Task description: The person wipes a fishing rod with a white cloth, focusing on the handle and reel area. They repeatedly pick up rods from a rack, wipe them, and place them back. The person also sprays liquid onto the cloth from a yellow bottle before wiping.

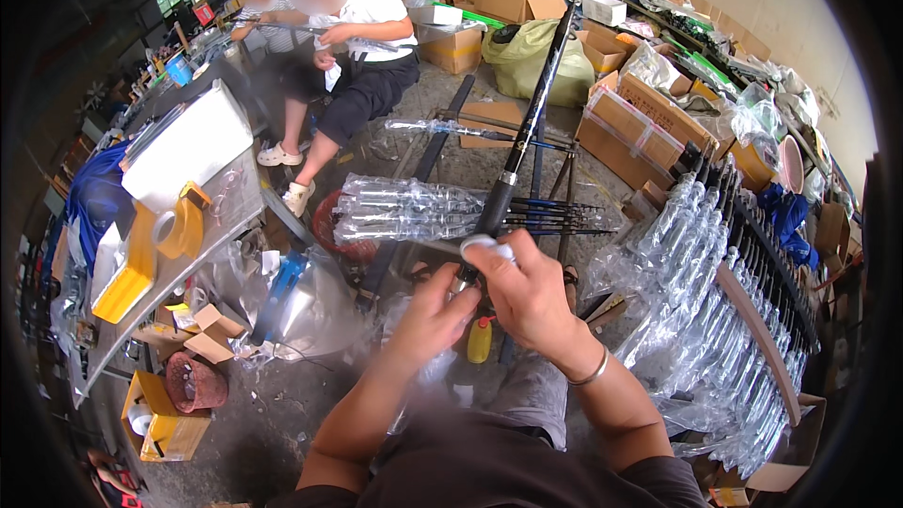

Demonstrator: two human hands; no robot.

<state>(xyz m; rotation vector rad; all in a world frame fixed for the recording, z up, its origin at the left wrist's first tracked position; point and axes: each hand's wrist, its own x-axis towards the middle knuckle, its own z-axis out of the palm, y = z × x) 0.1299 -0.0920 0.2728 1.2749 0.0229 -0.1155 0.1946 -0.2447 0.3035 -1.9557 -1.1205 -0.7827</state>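
A black fishing rod slants up and away in front of me, its thick dark handle toward my body. My left hand is closed round the handle's low end, where a shiny metal part shows. Just above and to the right, my right hand is closed on a white cloth-like piece pressed against the handle. The fingers partly cover that piece. Below the hands a yellow bottle with a red top is visible. Plastic-wrapped rods lie across a stand beyond the handle.
Many plastic-sleeved rods lean in a rack on my right. To the left stands a table with a white box and a yellow tape dispenser. Cardboard boxes crowd the back right. Two people sit at the back left, the nearer person holding a rod.
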